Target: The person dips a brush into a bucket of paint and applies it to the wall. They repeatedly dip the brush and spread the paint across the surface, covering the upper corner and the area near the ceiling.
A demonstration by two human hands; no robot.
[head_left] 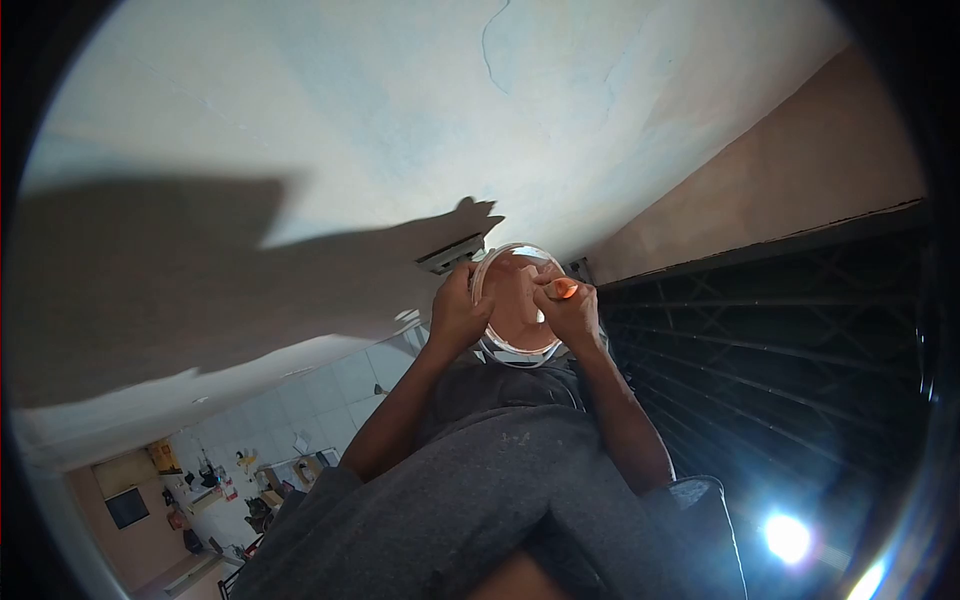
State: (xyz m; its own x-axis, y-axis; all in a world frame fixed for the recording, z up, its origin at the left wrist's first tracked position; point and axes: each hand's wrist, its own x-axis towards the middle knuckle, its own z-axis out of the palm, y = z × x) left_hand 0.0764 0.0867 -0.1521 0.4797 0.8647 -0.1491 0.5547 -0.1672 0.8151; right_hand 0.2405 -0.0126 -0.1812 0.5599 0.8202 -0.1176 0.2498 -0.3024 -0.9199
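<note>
My left hand [460,315] grips the rim and side of a clear-walled plastic bucket [520,352] at the left. Pinkish-brown paint [508,300] fills part of it and coats the inside. Over the bucket's right side, my right hand [572,315] is closed around a paintbrush with an orange handle [564,288]. The handle's end points up at me, and the brush head is down inside the bucket, coated in paint and partly hidden by my fingers. The bucket is held in front of my body, close to the wall.
A pale, patchy wall [400,110] with thin cracks rises ahead, carrying my shadow. A dark switch plate [450,254] sits on it beside the bucket. At right is a dark metal lattice gate [760,350], with a bright lamp [788,538] below. Cluttered household items [215,480] lie lower left.
</note>
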